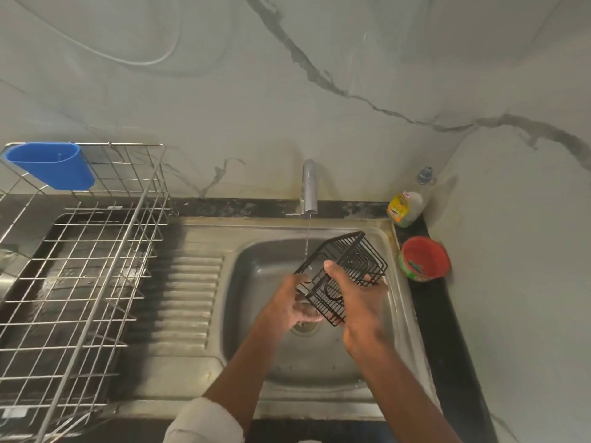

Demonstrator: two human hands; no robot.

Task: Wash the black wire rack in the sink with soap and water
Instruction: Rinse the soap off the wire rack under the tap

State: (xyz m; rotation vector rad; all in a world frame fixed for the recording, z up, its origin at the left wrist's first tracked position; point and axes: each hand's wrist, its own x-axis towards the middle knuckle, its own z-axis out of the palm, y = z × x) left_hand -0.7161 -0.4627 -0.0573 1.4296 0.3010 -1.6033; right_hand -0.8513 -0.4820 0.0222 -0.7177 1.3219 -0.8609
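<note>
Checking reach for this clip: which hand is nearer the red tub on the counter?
Right. The right hand grips the black wire rack on the side towards the red tub; the left hand is on the rack's far side, over the drain.
</note>
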